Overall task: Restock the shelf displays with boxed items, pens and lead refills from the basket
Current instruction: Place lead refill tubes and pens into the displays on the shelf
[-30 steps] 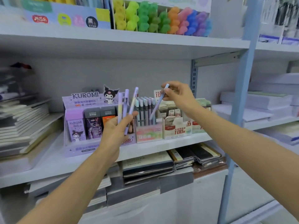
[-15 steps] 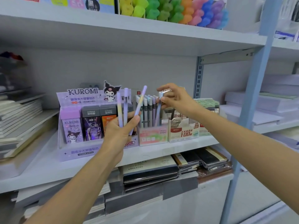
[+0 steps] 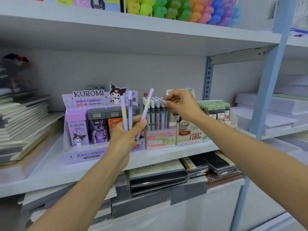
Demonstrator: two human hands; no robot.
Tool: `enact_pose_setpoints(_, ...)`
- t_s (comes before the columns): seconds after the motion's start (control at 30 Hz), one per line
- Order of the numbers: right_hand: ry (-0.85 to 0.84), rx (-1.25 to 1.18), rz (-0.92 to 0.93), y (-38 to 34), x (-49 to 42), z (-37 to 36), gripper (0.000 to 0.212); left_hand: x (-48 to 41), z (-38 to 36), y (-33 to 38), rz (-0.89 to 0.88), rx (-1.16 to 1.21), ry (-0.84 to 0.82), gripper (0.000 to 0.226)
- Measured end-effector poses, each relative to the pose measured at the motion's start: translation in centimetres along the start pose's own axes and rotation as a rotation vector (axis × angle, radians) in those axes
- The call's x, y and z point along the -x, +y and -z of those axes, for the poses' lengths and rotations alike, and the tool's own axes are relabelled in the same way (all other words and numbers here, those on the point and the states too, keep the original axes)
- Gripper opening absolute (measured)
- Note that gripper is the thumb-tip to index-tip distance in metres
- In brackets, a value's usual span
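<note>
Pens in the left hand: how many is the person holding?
3, fanned upright in the left hand: a yellow-tinted pen leftmost, a lilac pen beside it, a tilted pen rightmost. More could hide behind.

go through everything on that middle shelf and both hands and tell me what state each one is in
Left hand: closed around three pens, fanned upright.
Right hand: fingertips pinching the top of a pen standing in the Fruit Soda box.
Fruit Soda box: open-topped, nearly full of upright pens.
Kuromi display: open, boxes standing in a row.
</note>
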State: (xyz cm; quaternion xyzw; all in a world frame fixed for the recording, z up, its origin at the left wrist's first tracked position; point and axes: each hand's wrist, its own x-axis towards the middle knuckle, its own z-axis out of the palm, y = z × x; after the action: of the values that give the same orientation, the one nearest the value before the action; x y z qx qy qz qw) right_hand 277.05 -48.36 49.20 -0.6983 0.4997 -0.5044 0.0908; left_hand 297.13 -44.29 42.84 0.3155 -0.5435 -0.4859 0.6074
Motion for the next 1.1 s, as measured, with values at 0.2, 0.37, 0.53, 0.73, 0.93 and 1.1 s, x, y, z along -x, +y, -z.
enact_pose_setpoints(0.2, 0.035, -0.265, -0.002, -0.9, 0.9, 0.7, 0.022, 0.4, -0.3, 0.1, 0.016, 0.01, -0.021, 0.02)
enact_pose_setpoints(0.37, -0.159, -0.599, -0.011, -1.9, 2.0, 0.9, 0.015, 0.9, -1.2, 0.4, 0.038, -0.009, -0.057, 0.023)
enact_pose_setpoints(0.53, -0.057, -0.702, -0.083, -1.9, 2.8, 2.6, 0.008, 1.4, -0.9, 1.2, 0.012, 0.146, -0.05, 0.043)
enact_pose_setpoints(0.73, -0.398, -0.443, -0.159, -1.0, 6.0, 3.6, 0.018, 1.3, -0.8, 1.8, -0.034, 0.218, 0.103, 0.023)
enact_pose_setpoints(0.93, -0.591, -0.423, -0.15, -0.2, 8.7, 2.7, 0.016, 2.4, -2.5, 1.9, -0.053, 0.182, 0.073, 0.021)
enact_pose_setpoints(1.1, -0.548, -0.302, -0.041, -1.4, 8.9, 2.8, 0.022, 2.8, -3.1, 2.0, -0.075, 0.053, 0.057, 0.02)
